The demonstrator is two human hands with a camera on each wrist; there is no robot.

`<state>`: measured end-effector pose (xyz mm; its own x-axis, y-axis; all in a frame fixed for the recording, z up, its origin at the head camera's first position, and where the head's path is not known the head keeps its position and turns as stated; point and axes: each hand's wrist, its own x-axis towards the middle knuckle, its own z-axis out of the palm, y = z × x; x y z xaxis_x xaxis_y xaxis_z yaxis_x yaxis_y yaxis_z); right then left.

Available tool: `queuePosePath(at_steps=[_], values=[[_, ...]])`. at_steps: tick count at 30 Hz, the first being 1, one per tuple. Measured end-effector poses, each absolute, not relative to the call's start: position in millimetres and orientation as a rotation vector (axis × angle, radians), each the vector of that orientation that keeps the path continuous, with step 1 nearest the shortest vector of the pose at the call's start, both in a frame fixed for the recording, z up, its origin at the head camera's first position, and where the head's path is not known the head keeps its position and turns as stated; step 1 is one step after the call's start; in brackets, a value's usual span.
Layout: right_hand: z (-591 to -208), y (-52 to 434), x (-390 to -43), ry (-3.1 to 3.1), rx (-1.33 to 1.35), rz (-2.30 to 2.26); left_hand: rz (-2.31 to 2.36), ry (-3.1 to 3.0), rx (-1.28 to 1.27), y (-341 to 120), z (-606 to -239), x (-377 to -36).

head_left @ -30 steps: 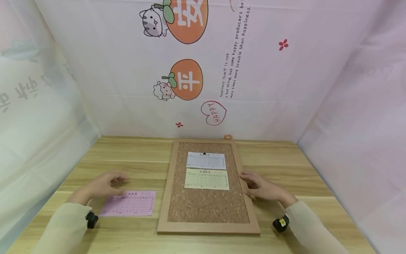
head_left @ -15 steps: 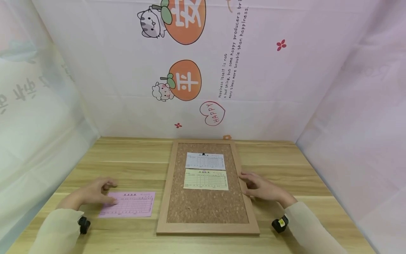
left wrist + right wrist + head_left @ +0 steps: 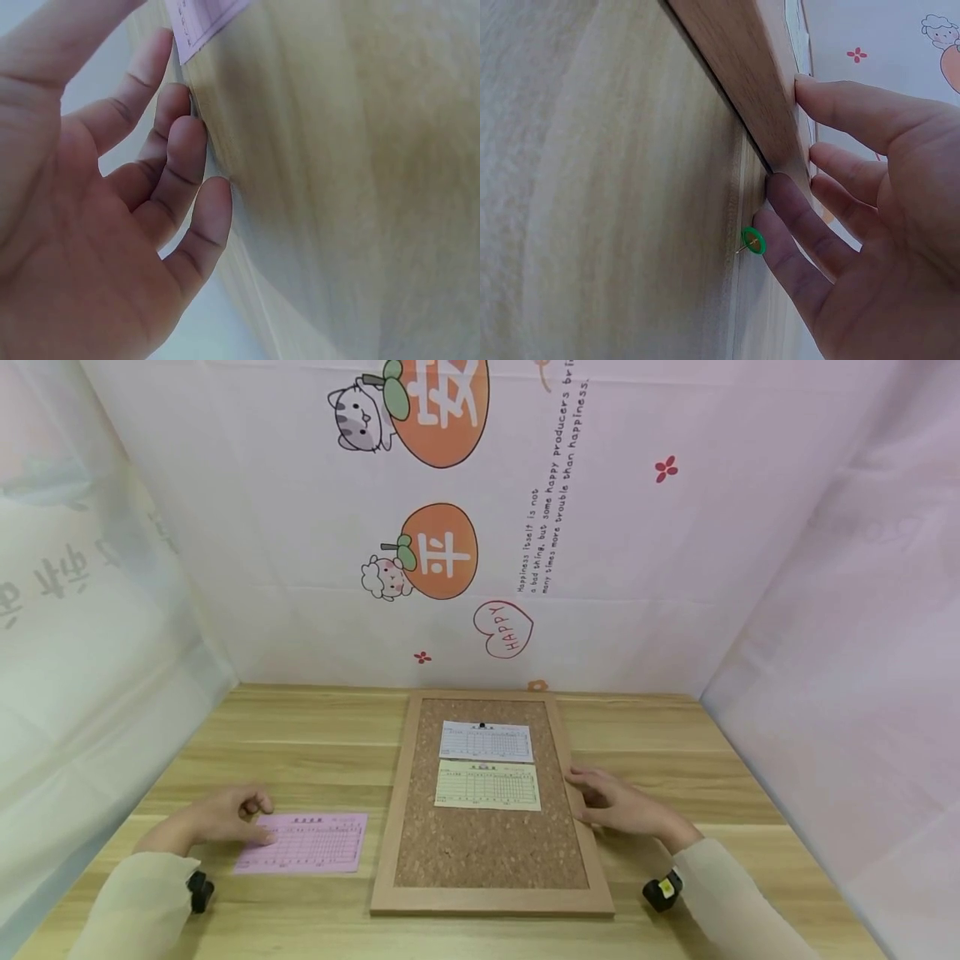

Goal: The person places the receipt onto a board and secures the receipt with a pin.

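Note:
A pink printed slip (image 3: 318,843) lies flat on the table at the left. My left hand (image 3: 217,817) rests at its left edge, thumb on the paper and the other fingers loosely bent; the left wrist view shows one fingertip by the slip's corner. On the right, my right hand (image 3: 626,803) touches the wooden frame of a cork board (image 3: 491,856) with thumb and fingertips. A whitish slip (image 3: 486,744) and a pale yellow slip (image 3: 487,787) are on the board, one above the other. A green thumbtack (image 3: 754,240) lies by the right hand's fingers in the right wrist view.
The wood-grain table (image 3: 300,727) carries the board at its middle, reaching close to the back wall. Printed white cloth (image 3: 607,543) hangs behind, and more cloth closes both sides. A black pin (image 3: 482,725) marks the whitish slip's top edge.
My left hand has drawn back leftward and slightly down, from above the pink slip to its left edge, then stayed there. My right hand and the board have kept their places.

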<state>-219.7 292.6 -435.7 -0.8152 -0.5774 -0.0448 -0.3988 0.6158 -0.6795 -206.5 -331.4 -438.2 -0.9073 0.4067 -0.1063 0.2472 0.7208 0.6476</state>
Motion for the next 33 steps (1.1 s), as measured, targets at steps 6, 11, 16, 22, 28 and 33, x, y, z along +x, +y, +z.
queuePosePath(at_steps=[6,11,16,22,28,33], values=[[-435.7,292.4,-218.6,2.575,-0.789,-1.013,1.017,2.616,0.506,-329.9,-437.3,-205.3],[-436.6,293.1,-218.8,2.58,-0.788,-1.009,1.016,2.6,0.499,-328.2,-434.7,-204.6],[-437.8,293.6,-219.8,2.577,-0.785,-1.014,1.03,2.594,0.496,-327.6,-434.4,-204.7],[-439.3,294.0,-220.9,2.573,-0.776,-1.02,1.046,2.597,0.447,-327.3,-435.8,-205.0],[-440.2,294.3,-221.5,2.566,-0.765,-1.033,1.045,2.6,0.413,-326.4,-434.8,-204.6],[-439.8,294.4,-221.0,2.557,-0.763,-1.044,1.022,2.602,0.433,-325.7,-433.6,-203.6]])
